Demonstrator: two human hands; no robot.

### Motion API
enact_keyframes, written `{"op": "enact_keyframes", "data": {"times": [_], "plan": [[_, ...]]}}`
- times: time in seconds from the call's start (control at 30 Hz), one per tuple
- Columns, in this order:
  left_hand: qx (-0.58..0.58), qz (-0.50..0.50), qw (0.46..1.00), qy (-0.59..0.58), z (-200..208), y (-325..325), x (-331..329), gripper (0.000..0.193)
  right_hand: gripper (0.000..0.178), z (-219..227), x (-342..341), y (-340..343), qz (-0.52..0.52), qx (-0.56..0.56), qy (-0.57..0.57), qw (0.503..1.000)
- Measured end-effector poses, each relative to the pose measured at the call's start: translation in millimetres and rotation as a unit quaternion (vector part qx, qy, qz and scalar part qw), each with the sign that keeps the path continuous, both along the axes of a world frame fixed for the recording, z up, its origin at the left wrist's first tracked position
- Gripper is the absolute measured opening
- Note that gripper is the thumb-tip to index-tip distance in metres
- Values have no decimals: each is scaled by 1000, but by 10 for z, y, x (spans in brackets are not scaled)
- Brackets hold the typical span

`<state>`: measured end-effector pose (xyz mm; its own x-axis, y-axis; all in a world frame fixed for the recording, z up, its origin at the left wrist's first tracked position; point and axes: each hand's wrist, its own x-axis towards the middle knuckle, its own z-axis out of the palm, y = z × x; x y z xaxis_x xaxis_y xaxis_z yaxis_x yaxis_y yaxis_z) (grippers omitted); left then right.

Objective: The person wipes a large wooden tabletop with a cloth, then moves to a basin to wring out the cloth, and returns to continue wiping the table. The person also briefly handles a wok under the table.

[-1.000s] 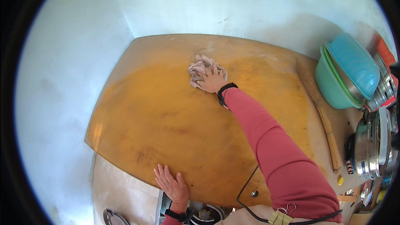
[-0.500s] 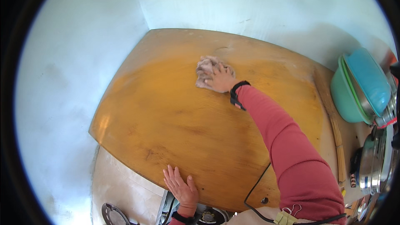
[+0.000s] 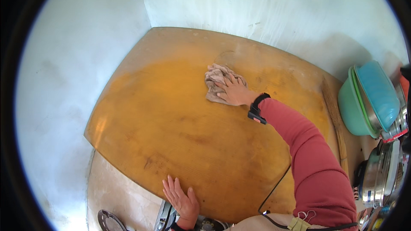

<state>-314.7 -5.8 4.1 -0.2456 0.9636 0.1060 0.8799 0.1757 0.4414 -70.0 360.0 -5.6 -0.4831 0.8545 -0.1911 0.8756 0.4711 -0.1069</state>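
Observation:
A large yellow-brown wooden board (image 3: 162,107) lies in front of me, shiny in the middle and duller toward its far edge. My right hand (image 3: 235,91) grips a crumpled, greyish-pink cloth (image 3: 214,83) and presses it against the board, right of centre, with the fingers partly spread over it. The cloth bunches up ahead of and to the left of the fingers. Near the board's front edge, my left hand (image 3: 183,203) rests flat with its fingers stretched out and nothing in it.
Pale walls (image 3: 257,0) meet at the far corner behind the board. On the right are a bundle of thin sticks (image 3: 338,124), stacked green and blue basins (image 3: 357,107) and metal pots (image 3: 374,175). A dark round burner part (image 3: 110,221) shows at lower left. A black cable (image 3: 274,188) hangs near my body.
My right hand and the cloth have moved slightly right and nearer to me across the board. The left hand stays at the front edge; the whole view has shifted a little.

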Motion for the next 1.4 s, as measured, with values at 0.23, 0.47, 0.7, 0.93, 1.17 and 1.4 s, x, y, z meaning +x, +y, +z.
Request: {"op": "enact_keyframes", "data": {"times": [0.23,0.47,0.7,0.93,1.17,1.4], "plan": [[-9,4,1000,4,11,30,11,53,70,68,-114,1174,-63,3,-7,998],[-27,12,1000,6,25,24,18,52,72,143,-202,1560,-131,-22,3,991],[-28,9,1000,9,69,40,24,52,68,129,383,701,21,-5,-47,999],[-28,12,999,20,40,49,32,51,66,-13,393,1413,-30,10,-52,998],[-25,7,1000,18,48,45,26,52,70,133,237,1501,-136,51,8,989],[-21,8,1000,15,29,29,11,52,68,67,635,867,-30,19,-37,999]]}}
